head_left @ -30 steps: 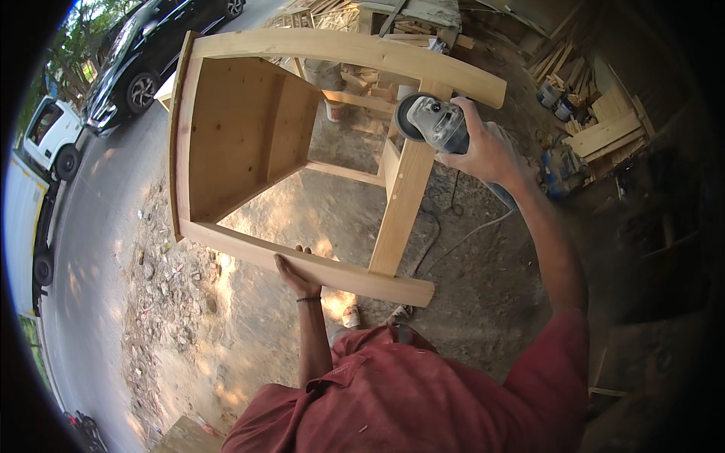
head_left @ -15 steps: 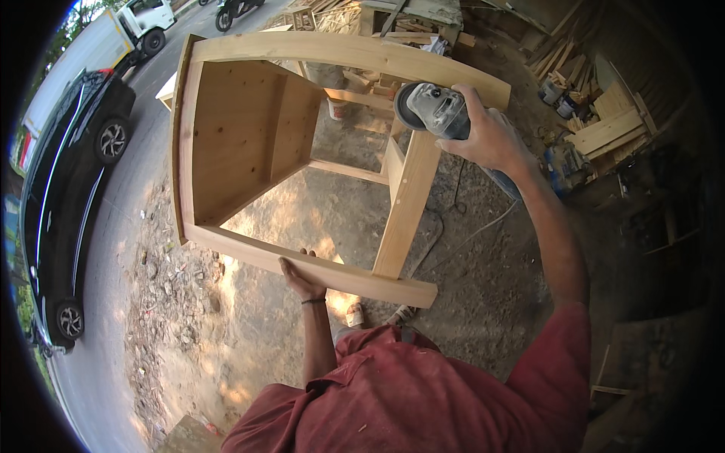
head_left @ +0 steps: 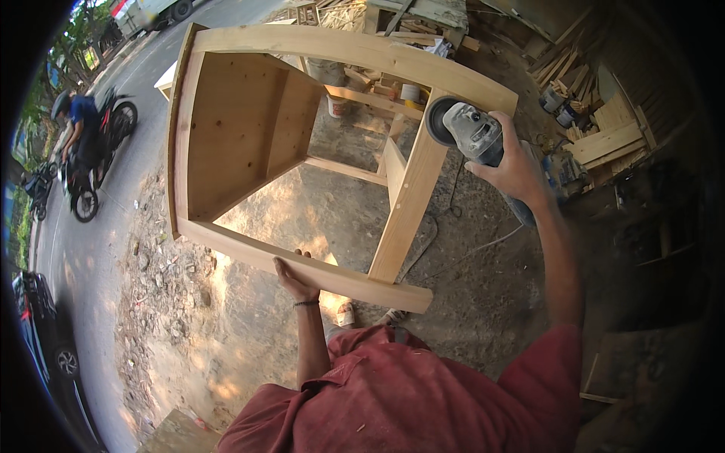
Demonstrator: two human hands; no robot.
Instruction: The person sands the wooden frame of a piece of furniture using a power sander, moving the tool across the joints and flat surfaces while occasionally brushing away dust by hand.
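A pale wooden furniture frame [head_left: 408, 200] stands tilted in front of me, with a brown panel [head_left: 234, 128] closing its left end. My right hand [head_left: 517, 170] is wrapped round a grey, dusty angle grinder [head_left: 476, 130]. Its dark round disc [head_left: 439, 121] is at the corner where the crossbar meets the far curved rail [head_left: 355, 47]; whether it touches the wood I cannot tell. Along the near rail [head_left: 362, 282], my left hand [head_left: 297, 281] grips the wood, thumb on the near side and fingertips showing beyond it.
A cable [head_left: 483, 243] trails over the dirt ground below the frame. Wood offcuts [head_left: 570, 75] and tins [head_left: 563, 109] lie at the far right, with more scraps behind the frame. On the left runs a road with a motorcycle rider [head_left: 79, 124] and a dark car [head_left: 57, 355].
My right hand and the grinder have moved right and slightly nearer along the far corner. My left hand keeps its hold. On the road, the car and truck have moved and a motorcycle has appeared.
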